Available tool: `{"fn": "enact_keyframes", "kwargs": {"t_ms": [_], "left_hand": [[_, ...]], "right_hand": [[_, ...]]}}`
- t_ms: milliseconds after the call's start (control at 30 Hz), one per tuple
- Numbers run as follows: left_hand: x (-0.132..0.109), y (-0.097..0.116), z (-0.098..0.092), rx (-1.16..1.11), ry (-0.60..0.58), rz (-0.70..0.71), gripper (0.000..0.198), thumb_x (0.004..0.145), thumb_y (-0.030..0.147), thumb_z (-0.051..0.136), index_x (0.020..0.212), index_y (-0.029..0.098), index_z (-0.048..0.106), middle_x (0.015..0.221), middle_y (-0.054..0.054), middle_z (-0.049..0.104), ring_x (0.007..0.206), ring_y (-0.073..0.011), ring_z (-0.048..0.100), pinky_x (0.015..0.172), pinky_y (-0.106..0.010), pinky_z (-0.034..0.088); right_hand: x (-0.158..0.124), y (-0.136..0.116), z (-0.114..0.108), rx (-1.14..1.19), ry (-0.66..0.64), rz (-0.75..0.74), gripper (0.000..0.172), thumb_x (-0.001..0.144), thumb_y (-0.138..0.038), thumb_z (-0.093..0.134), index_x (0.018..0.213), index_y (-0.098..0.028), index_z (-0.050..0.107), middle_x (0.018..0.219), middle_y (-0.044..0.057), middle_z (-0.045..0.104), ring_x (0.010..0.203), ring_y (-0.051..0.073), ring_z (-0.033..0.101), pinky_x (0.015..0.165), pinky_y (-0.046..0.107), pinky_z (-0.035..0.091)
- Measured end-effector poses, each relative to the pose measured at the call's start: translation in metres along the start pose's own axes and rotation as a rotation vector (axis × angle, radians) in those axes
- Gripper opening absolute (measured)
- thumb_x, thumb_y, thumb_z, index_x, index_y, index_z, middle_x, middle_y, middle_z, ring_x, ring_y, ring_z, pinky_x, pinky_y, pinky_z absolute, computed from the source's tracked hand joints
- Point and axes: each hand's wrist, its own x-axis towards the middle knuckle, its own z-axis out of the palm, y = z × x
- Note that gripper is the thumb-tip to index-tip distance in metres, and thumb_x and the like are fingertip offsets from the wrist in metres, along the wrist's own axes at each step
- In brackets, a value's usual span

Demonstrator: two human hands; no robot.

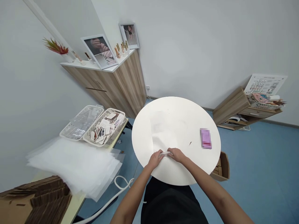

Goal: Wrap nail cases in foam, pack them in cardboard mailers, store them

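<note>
Both of my hands are over the near part of a round white table [198,112]. A small, pale, narrow strip [165,153] spans the gap between them. My left hand [156,159] is closed on the strip's left end and my right hand [177,154] on its right end. The strip looks like a rolled or folded edge, but its kind is hard to make out. Beyond it, a faint straight line and soft shading suggest a thin white sheet [161,132] lying flat. A pixelated purple rectangle [206,138] lies to the right.
At left, a side table carries translucent white sheets [77,165], a basket of small cards [105,127], a basket of clear plastic pieces [81,123] and stacked cardboard [46,202]. A white hose [100,211] runs nearby. An open cardboard box [224,168] sits below the table's right edge.
</note>
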Motion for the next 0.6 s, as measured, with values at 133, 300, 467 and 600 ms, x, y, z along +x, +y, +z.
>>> {"fn": "enact_keyframes", "kwargs": {"t_ms": [133, 300, 467, 600], "left_hand": [[0.014, 0.001, -0.009, 0.016, 0.002, -0.068, 0.022, 0.089, 0.037, 0.051, 0.101, 0.023, 0.063, 0.101, -0.002, 0.069, 0.096, -0.0203, 0.064, 0.081, -0.029, 0.048], [0.026, -0.006, -0.009, 0.09, -0.001, -0.134, 0.019, 0.089, 0.028, 0.052, 0.104, 0.023, 0.061, 0.093, -0.001, 0.071, 0.086, -0.0187, 0.066, 0.073, -0.027, 0.049], [0.018, -0.005, 0.001, 0.255, 0.057, -0.151, 0.045, 0.085, 0.015, 0.051, 0.13, 0.018, 0.05, 0.112, -0.012, 0.066, 0.107, -0.0278, 0.061, 0.09, -0.041, 0.046], [0.005, -0.003, 0.011, 0.544, 0.155, 0.15, 0.065, 0.083, 0.004, 0.038, 0.147, 0.017, 0.031, 0.149, -0.015, 0.04, 0.139, -0.0285, 0.034, 0.113, -0.051, 0.025]], "right_hand": [[0.006, 0.006, 0.002, 0.103, 0.029, 0.062, 0.019, 0.09, -0.032, 0.053, 0.102, -0.022, 0.064, 0.1, 0.005, 0.068, 0.089, 0.019, 0.062, 0.072, 0.026, 0.04], [0.012, 0.013, 0.006, 0.167, 0.043, 0.199, 0.021, 0.089, -0.032, 0.056, 0.107, -0.022, 0.062, 0.098, 0.003, 0.068, 0.09, 0.019, 0.062, 0.074, 0.026, 0.043], [0.007, 0.008, 0.01, -0.081, 0.238, 0.209, 0.026, 0.086, -0.03, 0.062, 0.11, -0.02, 0.061, 0.114, 0.01, 0.061, 0.107, 0.026, 0.055, 0.087, 0.035, 0.044], [-0.005, 0.002, 0.021, -0.254, 0.339, 0.029, 0.03, 0.089, -0.023, 0.055, 0.119, -0.02, 0.058, 0.127, 0.012, 0.058, 0.124, 0.029, 0.045, 0.11, 0.052, 0.025]]}}
